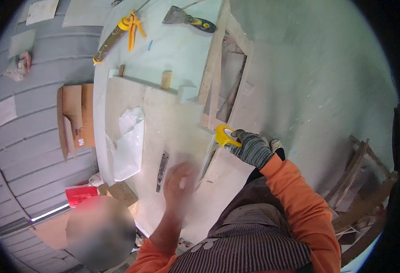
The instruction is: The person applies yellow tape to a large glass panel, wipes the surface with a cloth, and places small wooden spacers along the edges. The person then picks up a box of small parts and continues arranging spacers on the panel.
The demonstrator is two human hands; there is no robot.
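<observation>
My right hand, in a grey knitted glove, grips a roll of yellow tape at the right edge of a pale flat panel. Its fingers wrap the near side of the roll. Over the panel's near part is my bare left hand, smeared by motion, so its fingers are unclear. A small pale patch shows on it. Just left of that hand lies a dark, slim utility knife. Beyond the knife, a crumpled clear plastic sheet rests on the panel.
At the far side lie a yellow caulking gun and a putty knife. Small blocks stand along the panel's far edge. A wooden frame is to the right. Cardboard is on the left floor; another person is at lower left.
</observation>
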